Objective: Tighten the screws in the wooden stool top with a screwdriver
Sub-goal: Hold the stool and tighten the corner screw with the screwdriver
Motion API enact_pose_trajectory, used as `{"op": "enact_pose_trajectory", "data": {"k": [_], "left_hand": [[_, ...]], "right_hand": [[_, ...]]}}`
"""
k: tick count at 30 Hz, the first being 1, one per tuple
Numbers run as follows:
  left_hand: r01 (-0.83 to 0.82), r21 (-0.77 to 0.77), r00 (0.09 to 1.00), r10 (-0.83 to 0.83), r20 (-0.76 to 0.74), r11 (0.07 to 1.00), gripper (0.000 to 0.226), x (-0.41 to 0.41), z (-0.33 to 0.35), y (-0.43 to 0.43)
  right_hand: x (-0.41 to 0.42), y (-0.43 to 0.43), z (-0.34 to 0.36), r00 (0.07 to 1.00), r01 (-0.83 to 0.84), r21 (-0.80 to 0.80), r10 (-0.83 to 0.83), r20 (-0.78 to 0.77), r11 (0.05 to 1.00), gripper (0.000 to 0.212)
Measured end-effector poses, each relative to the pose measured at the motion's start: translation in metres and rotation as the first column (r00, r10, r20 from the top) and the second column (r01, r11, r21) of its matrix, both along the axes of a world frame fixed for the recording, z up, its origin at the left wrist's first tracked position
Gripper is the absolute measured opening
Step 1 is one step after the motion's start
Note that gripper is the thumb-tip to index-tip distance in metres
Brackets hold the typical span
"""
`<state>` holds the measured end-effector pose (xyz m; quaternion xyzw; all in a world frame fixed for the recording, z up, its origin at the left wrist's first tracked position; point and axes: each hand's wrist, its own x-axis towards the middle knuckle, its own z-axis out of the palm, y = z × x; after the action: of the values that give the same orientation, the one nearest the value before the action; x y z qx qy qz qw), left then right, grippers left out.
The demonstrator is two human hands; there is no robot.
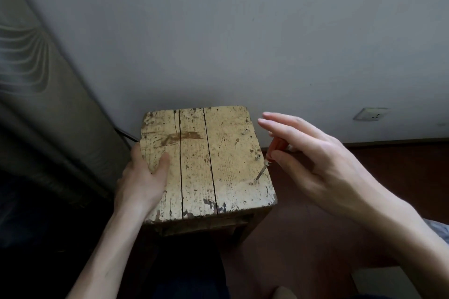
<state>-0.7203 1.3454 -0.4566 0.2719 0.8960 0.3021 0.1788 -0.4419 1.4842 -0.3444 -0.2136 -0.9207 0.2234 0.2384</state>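
My left hand point(143, 177) is gripping the stool top point(206, 153) by its left edge. My right hand point(313, 155) is pinching the screwdriver point(274, 149) loosely, upper fingers splayed. The tip is sitting on the near-right screw point(256, 179). The shaft is leaning, so the tip may slip out.

One worn cream wooden stool top point(194, 165); two protruding metal screws point(245, 131) point(258, 157) along its right edge; one orange-handled screwdriver point(277, 147); two hands point(143, 177) point(315, 160); one white wall socket point(370, 114).

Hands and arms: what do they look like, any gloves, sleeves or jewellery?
The left hand and right hand are both bare: no gloves, rings or watch visible. The fingers are slim. The forearms are bare too, with no sleeve in view.
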Motion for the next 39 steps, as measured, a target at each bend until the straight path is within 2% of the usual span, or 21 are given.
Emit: {"op": "enact_pose_trajectory", "data": {"k": [8,15,19,24,28,30,35,39], "left_hand": [[0.002,-0.017,1.000,-0.001,0.014,1.000,0.089,0.000,-0.001,0.000],[-0.008,-0.022,1.000,0.008,0.002,1.000,0.090,0.000,-0.002,0.001],[-0.012,-0.015,1.000,0.012,-0.006,1.000,0.088,-0.002,-0.003,0.001],[-0.009,-0.012,1.000,0.008,-0.015,1.000,0.088,-0.002,-0.003,0.001],[-0.008,-0.010,1.000,0.008,-0.008,1.000,0.087,-0.002,-0.002,0.000],[-0.012,-0.013,1.000,0.012,0.001,1.000,0.087,-0.002,-0.002,0.000],[-0.008,-0.007,1.000,0.007,-0.014,1.000,0.085,-0.003,-0.003,0.001],[-0.010,-0.031,1.000,0.010,-0.018,0.999,0.088,-0.002,-0.004,0.002]], "right_hand": [[-0.003,0.003,0.000,0.998,-0.051,-0.027,0.050,-0.027,0.998,0.041],[-0.008,-0.003,-0.003,0.992,0.084,0.037,-0.081,-0.093,0.996,0.020],[-0.012,-0.005,-0.006,0.976,0.181,0.065,-0.172,-0.131,0.981,0.021],[-0.010,-0.006,-0.007,0.971,0.208,0.071,-0.197,-0.133,0.976,0.028],[-0.002,-0.004,0.000,0.998,0.068,0.010,-0.068,-0.017,0.998,0.048],[0.002,-0.003,0.003,1.000,-0.002,-0.013,0.002,0.006,1.000,0.052],[0.000,-0.001,0.004,0.999,-0.048,-0.024,0.047,-0.005,0.999,0.045],[-0.004,-0.002,0.000,0.999,0.006,-0.003,-0.006,-0.039,1.000,0.032]]}}
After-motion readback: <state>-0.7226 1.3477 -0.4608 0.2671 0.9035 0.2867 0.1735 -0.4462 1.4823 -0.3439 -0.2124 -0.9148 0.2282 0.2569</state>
